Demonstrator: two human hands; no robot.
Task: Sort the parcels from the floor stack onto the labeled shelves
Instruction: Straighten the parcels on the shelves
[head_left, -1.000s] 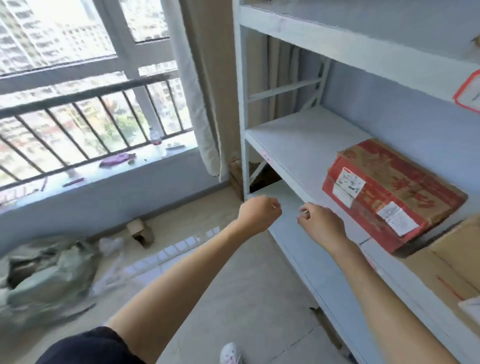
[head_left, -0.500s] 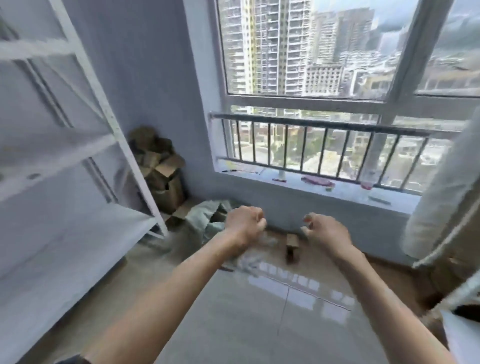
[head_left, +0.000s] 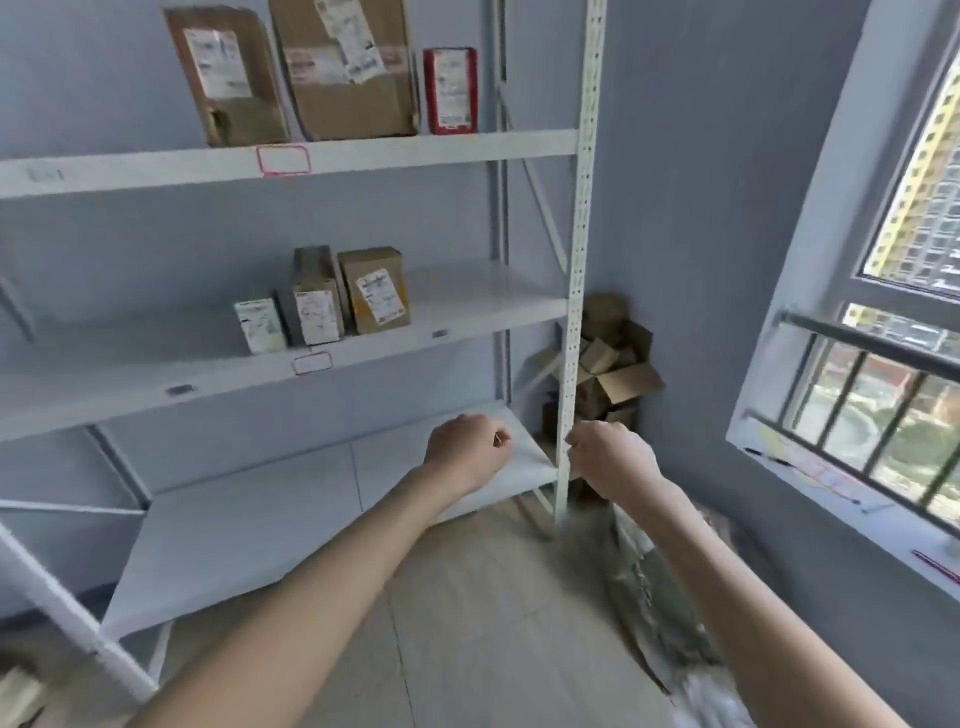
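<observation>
So, partly done by the look of it: measured from the shelf unit (head_left: 574, 312), three parcels (head_left: 343, 67) stand on its top board and three smaller boxes (head_left: 332, 304) on the middle one, while the bottom board sits bare. The greenish bag pile (head_left: 654, 582) on the floor just right of its front post looks like what's left. Both arms reach forward; left hand (head_left: 467, 449) and right hand (head_left: 610, 457) have fingers curled into loose fists, holding nothing.

In front of me, three tall brown and red cardboard parcels (head_left: 343, 67) stand upright on the white metal top shelf (head_left: 415, 150), three smaller labelled boxes (head_left: 322, 301) below.
</observation>
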